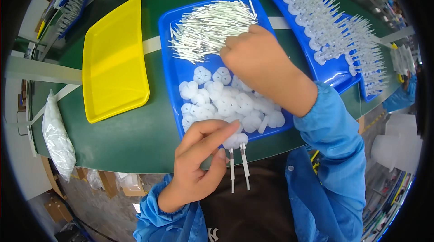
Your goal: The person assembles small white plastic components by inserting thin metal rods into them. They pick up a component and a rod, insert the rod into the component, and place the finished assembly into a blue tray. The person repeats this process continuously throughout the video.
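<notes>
A plastic bag [58, 135] lay at the far left, beside the edge of the green table [156, 140]. A yellow tray [115, 68] lay to its right.

The left hand [199, 160] was closed in a pinch, gripping a white disc [236, 141] between thumb and fingers at the near edge of the blue tray [167, 74]. Two thin sticks [244, 165] hung from that disc, pointing toward the person. For sound work, the pinch needed to stay light and near the rim, since the soft-looking disc could probably bend and the sticks could work loose.

Within the blue tray, loose sticks [210, 29] filled the far part and loose discs [226, 102] the near part. The right hand [254, 54] was curled at the edge of the loose sticks; whether it gripped one could not be told. Drawing a single stick by its end appeared the safest method, to avoid dragging neighbours along.

At far right, another blue tray [337, 77] held discs with upright sticks [316, 22].
</notes>
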`<state>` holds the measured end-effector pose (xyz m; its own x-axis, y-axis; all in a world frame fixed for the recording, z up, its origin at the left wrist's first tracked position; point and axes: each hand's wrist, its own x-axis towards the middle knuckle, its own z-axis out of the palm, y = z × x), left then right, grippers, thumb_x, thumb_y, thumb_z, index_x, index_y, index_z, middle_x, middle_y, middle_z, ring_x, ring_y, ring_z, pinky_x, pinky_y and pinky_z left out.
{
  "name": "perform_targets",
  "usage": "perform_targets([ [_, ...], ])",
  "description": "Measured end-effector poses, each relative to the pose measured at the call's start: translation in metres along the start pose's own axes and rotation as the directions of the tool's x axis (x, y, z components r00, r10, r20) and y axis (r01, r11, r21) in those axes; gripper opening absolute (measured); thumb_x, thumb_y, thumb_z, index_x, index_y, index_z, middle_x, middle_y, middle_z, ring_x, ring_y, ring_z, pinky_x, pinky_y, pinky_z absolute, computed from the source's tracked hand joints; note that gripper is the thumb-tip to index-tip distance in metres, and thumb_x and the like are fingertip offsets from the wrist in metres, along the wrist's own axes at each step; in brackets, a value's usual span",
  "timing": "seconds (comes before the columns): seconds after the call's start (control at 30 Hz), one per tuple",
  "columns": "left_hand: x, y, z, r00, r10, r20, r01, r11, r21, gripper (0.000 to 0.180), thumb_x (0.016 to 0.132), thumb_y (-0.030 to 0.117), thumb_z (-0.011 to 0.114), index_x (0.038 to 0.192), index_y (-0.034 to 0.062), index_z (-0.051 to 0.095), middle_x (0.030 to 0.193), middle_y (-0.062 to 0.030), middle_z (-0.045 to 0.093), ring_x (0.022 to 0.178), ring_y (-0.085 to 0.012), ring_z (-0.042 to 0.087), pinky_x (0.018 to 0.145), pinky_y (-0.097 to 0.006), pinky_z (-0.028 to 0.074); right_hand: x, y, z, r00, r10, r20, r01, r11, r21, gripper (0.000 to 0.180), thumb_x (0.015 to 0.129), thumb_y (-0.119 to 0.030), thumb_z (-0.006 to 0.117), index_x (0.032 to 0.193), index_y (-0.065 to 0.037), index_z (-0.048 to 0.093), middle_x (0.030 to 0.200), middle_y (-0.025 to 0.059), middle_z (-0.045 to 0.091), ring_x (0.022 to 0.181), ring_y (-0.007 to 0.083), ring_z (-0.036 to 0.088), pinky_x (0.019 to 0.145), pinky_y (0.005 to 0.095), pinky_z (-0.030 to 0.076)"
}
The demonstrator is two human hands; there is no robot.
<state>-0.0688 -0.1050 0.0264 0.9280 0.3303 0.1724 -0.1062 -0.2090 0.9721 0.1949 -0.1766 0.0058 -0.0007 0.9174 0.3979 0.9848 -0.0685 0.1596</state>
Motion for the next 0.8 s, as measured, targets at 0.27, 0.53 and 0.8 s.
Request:
perform_targets([
  [0.27,0.007,-0.012,-0.004,0.998,0.005,-0.062,-0.005,1.0,-0.004,0.07,0.083,-0.018,0.067,0.15,0.0006,0.068,0.125,-0.0127,0.059,0.101,-0.0172,0.064,0.074,-0.025,0.058,-0.067,-0.049,-0.07,0.782,0.6,0.171,-0.286,0.101,0.953,0.009,0.089,0.001,0.079,0.095,-0.002,0.072,0.087,0.0103,0.08,0.08,0.0227,0.078,0.077,0.0342,0.061],
  [0.53,0.011,-0.01,0.006,0.996,-0.007,-0.085,0.007,1.0,-0.003,0.063,0.083,-0.015,0.071,0.144,0.001,0.071,0.12,-0.0138,0.065,0.097,-0.0181,0.068,0.072,-0.027,0.06,-0.088,-0.098,-0.079,0.808,0.57,0.153,-0.388,0.317,0.865,0.023,0.079,-0.003,0.092,0.1,-0.007,0.082,0.074,0.0038,0.074,0.062,0.0191,0.071,0.059,0.0311,0.053],
  [0.8,0.013,-0.008,0.004,0.99,0.038,-0.134,-0.025,0.995,0.099,0.058,0.081,-0.014,0.073,0.137,0.0001,0.075,0.121,-0.0164,0.069,0.1,-0.021,0.072,0.073,-0.028,0.065,-0.091,-0.094,-0.085,0.849,0.525,0.063,-0.376,0.515,0.771,0.03,0.077,-0.002,0.089,0.106,-0.007,0.084,0.062,0.0018,0.064,0.052,0.0182,0.062,0.053,0.0311,0.046],
])
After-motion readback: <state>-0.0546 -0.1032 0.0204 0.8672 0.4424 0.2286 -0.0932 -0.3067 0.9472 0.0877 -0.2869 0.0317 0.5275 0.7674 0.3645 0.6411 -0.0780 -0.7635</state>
